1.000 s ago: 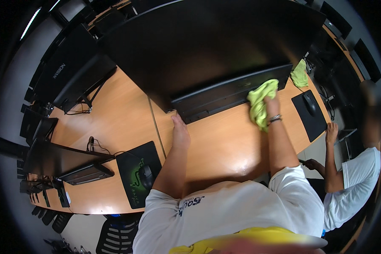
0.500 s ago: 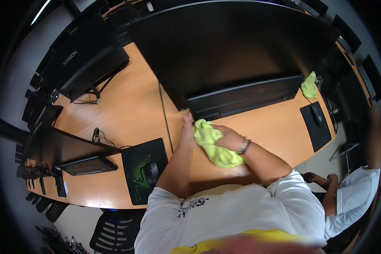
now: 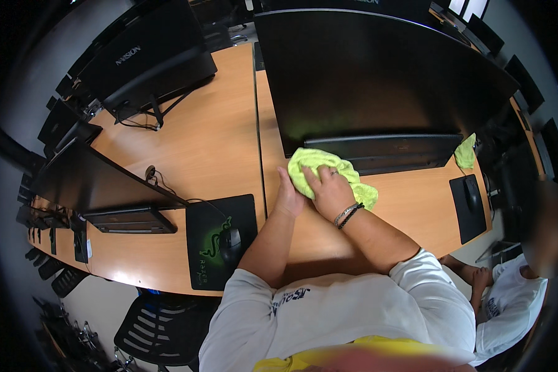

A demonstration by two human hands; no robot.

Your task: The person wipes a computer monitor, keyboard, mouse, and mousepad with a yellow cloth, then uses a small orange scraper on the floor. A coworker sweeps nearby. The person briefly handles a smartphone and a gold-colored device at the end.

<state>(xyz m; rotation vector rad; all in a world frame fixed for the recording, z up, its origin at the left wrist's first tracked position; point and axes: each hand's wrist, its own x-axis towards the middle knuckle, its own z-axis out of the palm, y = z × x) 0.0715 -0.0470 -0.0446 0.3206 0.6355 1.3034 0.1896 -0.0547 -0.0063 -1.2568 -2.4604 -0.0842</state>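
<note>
My right hand (image 3: 332,191), with dark bracelets at the wrist, presses its bent fingers into a crumpled yellow-green cloth (image 3: 365,196). The cloth bunches against the left end of a long black bar (image 3: 409,154) under a large black monitor (image 3: 390,80), by the monitor's lower left corner. Close at the cloth's left edge is my left hand (image 3: 289,197). One of its digits points up beside the cloth; the other fingers are mostly hidden, so its grip does not show.
Left of my arms are a black mouse (image 3: 231,245) and a green-patterned mouse pad (image 3: 208,273). A second yellow-green cloth (image 3: 465,153) and a mouse (image 3: 472,197) lie at the right. A person (image 3: 508,304) sits at the right; a mesh chair (image 3: 158,332) stands lower left.
The cloth and my right hand have moved up against the black bar, the cloth spreading along its left end. My left hand stays beside it. The whole view has shifted slightly.
</note>
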